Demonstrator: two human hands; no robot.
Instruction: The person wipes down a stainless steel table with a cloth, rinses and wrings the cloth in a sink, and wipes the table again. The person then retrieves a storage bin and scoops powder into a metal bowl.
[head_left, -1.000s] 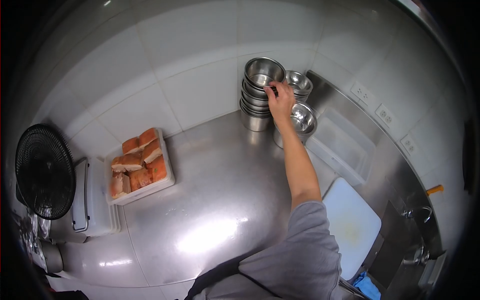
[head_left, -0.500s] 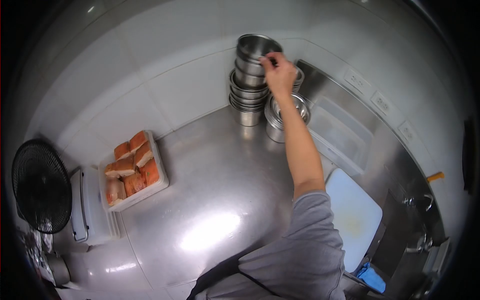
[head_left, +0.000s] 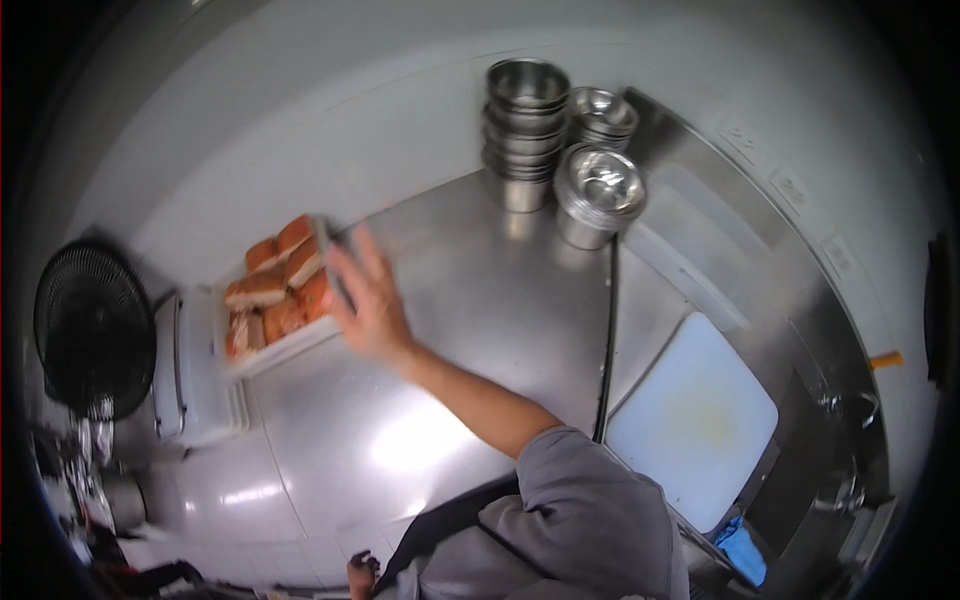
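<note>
My right hand (head_left: 372, 305) reaches across to the left, its fingers spread and blurred by motion, with nothing seen in it. It is beside the near right wall of a white plastic tub (head_left: 290, 348), overlapping it in view; whether they touch I cannot tell. Several orange-skinned fish fillet pieces (head_left: 257, 290) fill the tub. At the bottom edge part of my left hand (head_left: 361, 577) shows, small and dark, and its grip is unclear. A tall stack of steel pots (head_left: 525, 130) stands at the back, near stacked steel bowls (head_left: 602, 188).
A white cutting board (head_left: 690, 420) lies on the right, with a blue cloth (head_left: 740, 552) below it. A clear plastic container (head_left: 690, 250) stands along the back right. On the left are a black fan (head_left: 95, 330) and a lidded plastic box (head_left: 200, 370).
My right hand has left the top of the steel pot stack and swung left to the tub, its fingers now spread. The view has shifted, and my left hand now shows at the bottom.
</note>
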